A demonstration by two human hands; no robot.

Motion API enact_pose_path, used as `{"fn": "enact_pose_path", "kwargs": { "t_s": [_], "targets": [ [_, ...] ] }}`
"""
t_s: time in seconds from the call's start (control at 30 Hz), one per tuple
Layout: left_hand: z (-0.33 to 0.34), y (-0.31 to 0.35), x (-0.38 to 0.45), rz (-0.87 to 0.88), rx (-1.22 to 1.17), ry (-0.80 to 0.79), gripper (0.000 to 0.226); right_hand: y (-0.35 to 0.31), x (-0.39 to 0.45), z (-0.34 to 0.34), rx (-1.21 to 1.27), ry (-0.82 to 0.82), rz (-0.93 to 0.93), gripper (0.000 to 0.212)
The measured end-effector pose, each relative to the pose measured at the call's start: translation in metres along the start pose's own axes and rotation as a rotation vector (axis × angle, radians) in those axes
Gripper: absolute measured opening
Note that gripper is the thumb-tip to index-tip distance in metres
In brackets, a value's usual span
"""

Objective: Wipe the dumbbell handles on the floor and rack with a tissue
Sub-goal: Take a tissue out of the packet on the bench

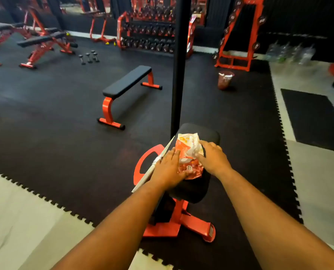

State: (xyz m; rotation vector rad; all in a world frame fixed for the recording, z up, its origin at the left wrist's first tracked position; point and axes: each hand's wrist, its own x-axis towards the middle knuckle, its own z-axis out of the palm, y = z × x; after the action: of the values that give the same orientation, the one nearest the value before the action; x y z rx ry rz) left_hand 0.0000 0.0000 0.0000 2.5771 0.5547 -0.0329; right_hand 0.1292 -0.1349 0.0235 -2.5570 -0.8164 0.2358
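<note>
Left hand (167, 168) flat on tissue pack (189, 154) | right hand (211, 156) pinching tissue (193, 152) (print unreadable)

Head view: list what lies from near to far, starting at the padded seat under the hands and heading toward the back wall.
Black padded seat on a red stand → orange and white tissue packet → flat black bench with red legs → small dark dumbbells on the floor → red rack of dark dumbbells.
</note>
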Motion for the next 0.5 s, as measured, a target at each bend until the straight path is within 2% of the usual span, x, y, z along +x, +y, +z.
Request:
{"fn": "enact_pose_path", "kwargs": {
  "t_s": [0.13, 0.3, 0.4, 0.5],
  "targets": [
    [0.004, 0.006, 0.021, 0.024, 0.105, -0.083, 0.097, 0.009, 0.023, 0.004, -0.072, -0.089, -0.031, 0.052],
    [0.011, 0.005, 0.036, 0.06, 0.187, -0.114, 0.093, 0.013, 0.042, 0.0, -0.037, -0.094, -0.092, 0.019],
    [0.014, 0.01, 0.038, 0.05, 0.197, -0.138, 0.093, 0.015, 0.049, -0.005, 0.064, -0.082, -0.119, 0.007],
    [0.015, 0.014, 0.038, 0.006, 0.169, -0.149, 0.098, 0.016, 0.053, -0.013, 0.264, -0.054, -0.066, 0.005]
  ]
}}
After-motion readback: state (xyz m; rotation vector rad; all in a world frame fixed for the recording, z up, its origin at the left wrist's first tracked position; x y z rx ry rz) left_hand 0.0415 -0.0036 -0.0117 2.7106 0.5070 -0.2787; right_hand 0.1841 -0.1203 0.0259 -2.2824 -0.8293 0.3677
